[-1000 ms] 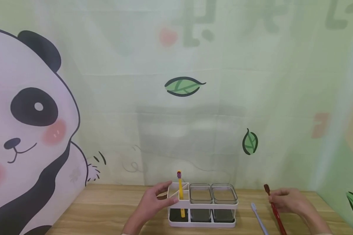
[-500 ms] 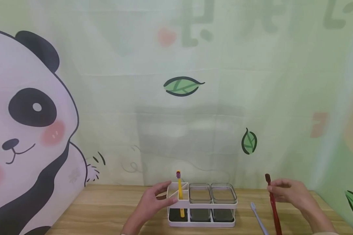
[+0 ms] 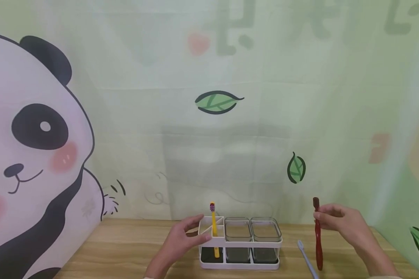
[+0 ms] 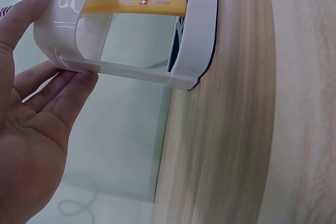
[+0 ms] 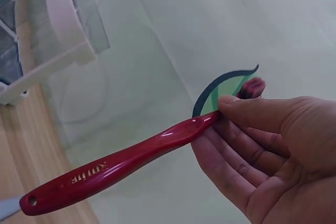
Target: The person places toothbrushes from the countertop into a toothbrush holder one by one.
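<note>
So, far left: big black-and-white panda print (image 3: 43,170) on the pale green cloth backdrop (image 3: 132,97), which stands behind the wood-grain counter (image 3: 108,248).

Next, my left grip (image 3: 181,237): partly closed round the left end of the white plastic three-bay rack (image 3: 248,245), thumb on the near side of the top rim, fingertips round the far side. Rack sits upright on the counter.

Rack's left bay: yellow-orange plastic toothbrush (image 3: 214,226) stands in one of the small divided cells, slight lean, purple-and-white bristles up, clear of the rim. Can't tell exactly which cell. Left wrist view shows pale lettering and a small red square with a white cross on its handle. Middle and right bays: one clear square cup (image 3: 238,241) each, round-cornered.

Right of the rack, near it: pale blue slim toothbrush (image 3: 306,257) flat on the counter, head pointing away from me, bottom end cut off by the frame.

Then the glossy dark red toothbrush (image 3: 318,248), near vertical, dark bristles up, handle down, gold lettering. Can't tell if its lower end touches anything.

Far right, my right grip (image 3: 345,224): pinched on the red one's neck, thumb against fingers.
</note>
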The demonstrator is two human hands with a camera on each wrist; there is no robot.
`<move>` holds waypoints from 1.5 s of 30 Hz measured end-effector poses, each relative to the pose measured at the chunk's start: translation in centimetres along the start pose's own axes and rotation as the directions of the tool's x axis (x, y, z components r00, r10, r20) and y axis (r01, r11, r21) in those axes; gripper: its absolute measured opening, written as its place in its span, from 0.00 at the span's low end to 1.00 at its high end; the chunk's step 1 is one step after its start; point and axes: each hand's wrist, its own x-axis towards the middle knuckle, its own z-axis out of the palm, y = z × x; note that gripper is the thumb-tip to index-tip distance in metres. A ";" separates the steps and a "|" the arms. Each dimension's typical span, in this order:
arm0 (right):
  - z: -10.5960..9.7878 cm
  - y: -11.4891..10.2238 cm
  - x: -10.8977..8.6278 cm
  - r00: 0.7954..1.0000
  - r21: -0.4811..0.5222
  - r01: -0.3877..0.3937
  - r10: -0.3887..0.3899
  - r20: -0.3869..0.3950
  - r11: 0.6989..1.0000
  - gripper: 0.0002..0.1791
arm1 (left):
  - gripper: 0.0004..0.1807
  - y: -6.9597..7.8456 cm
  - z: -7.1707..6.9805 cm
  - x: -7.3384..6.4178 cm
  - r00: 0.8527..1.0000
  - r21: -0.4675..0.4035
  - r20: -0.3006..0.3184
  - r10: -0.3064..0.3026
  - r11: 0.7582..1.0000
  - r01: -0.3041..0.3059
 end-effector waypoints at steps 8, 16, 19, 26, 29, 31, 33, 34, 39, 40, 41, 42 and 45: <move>0.6 -1.9 -0.9 0.999 0.022 0.025 -0.024 -0.021 0.999 0.29 | 0.39 -0.1 0.0 0.0 1.000 -0.008 -0.004 0.010 1.000 -0.010; 2.1 -3.7 -1.8 0.990 0.049 0.127 -0.123 -0.070 0.991 0.25 | 0.39 -0.1 0.1 0.0 1.000 -0.014 -0.003 0.013 1.000 -0.013; 2.8 -4.2 -2.0 0.986 0.077 0.153 -0.147 -0.080 0.985 0.23 | 0.38 -0.2 0.2 0.0 1.000 -0.008 -0.002 0.014 1.000 -0.014; 4.3 -6.1 -2.1 0.975 0.105 0.201 -0.188 -0.122 0.974 0.24 | 0.39 -0.1 0.3 0.0 1.000 -0.010 -0.010 0.010 1.000 -0.010; 5.0 -7.0 -1.9 0.969 0.108 0.221 -0.206 -0.135 0.969 0.25 | 0.39 -0.1 0.2 -0.1 1.000 -0.008 -0.011 0.003 1.000 -0.003; 5.5 -7.6 -1.8 0.964 0.113 0.240 -0.223 -0.145 0.964 0.25 | 0.39 0.0 0.2 -0.1 1.000 -0.011 -0.011 0.001 1.000 -0.001; 6.1 -8.2 -1.7 0.957 0.133 0.268 -0.247 -0.153 0.954 0.24 | 0.39 0.0 0.1 -0.1 1.000 -0.018 -0.010 0.002 1.000 -0.002; 6.4 -8.4 -1.6 0.953 0.144 0.281 -0.258 -0.156 0.949 0.24 | 0.39 0.0 0.1 -0.1 1.000 -0.022 -0.010 0.004 1.000 -0.004; 8.0 -9.5 -1.1 0.931 0.197 0.355 -0.327 -0.161 0.914 0.22 | 0.39 -0.1 0.1 0.0 1.000 -0.021 -0.012 0.014 1.000 -0.014; 8.4 -9.7 -1.0 0.927 0.206 0.366 -0.338 -0.162 0.908 0.21 | 0.39 -0.1 0.1 0.0 1.000 -0.020 -0.012 0.014 1.000 -0.014; 8.8 -9.9 -0.9 0.923 0.214 0.377 -0.348 -0.161 0.901 0.21 | 0.39 -0.1 0.0 0.0 1.000 -0.018 -0.012 0.014 1.000 -0.014; 9.2 -10.2 -0.8 0.920 0.226 0.388 -0.358 -0.162 0.894 0.21 | 0.39 -0.2 0.0 0.0 1.000 -0.015 -0.012 0.015 1.000 -0.015; 10.4 -10.7 -0.4 0.911 0.247 0.409 -0.378 -0.165 0.879 0.19 | 0.39 -0.2 0.0 0.0 1.000 -0.011 -0.014 0.016 1.000 -0.016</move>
